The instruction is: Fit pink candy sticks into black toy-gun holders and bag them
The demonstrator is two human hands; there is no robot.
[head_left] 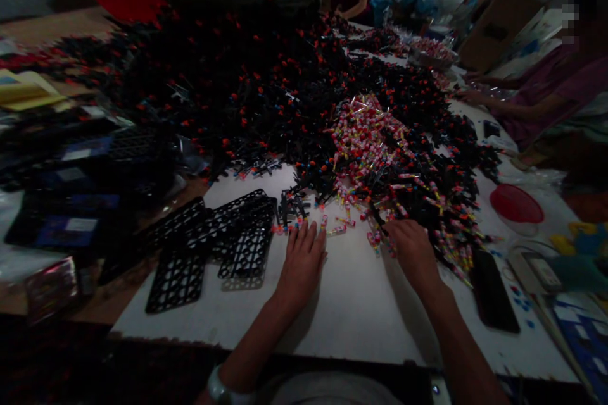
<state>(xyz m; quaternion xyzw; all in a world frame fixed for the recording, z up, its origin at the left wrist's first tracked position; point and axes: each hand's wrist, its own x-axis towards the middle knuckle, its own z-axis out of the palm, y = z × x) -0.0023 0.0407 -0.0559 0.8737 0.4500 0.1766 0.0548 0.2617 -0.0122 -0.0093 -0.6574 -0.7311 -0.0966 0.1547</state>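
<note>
My left hand (303, 262) lies palm down on the white tabletop, fingers stretched out. Its fingertips are at a row of small black plastic pieces with coloured ends (291, 207), which look like toy guns. A small pink-and-white tube (323, 223) stands by its index finger. Over the table's right half, my right hand (414, 256) is closed, fingers curled down at the edge of the heap. At its fingertips shows a narrow black plastic piece (377, 216); its kind is unclear. Several pink-and-white tubes (373, 240) lie beside that hand.
Black perforated plastic trays (178, 281) overlap left of my left hand. A large heap of black pieces with orange tips (266, 88) rises ahead, topped by a pile of tubes (365, 133). A phone (494, 294) and a red round dish (517, 204) lie right. A co-worker (546, 95) sits at right.
</note>
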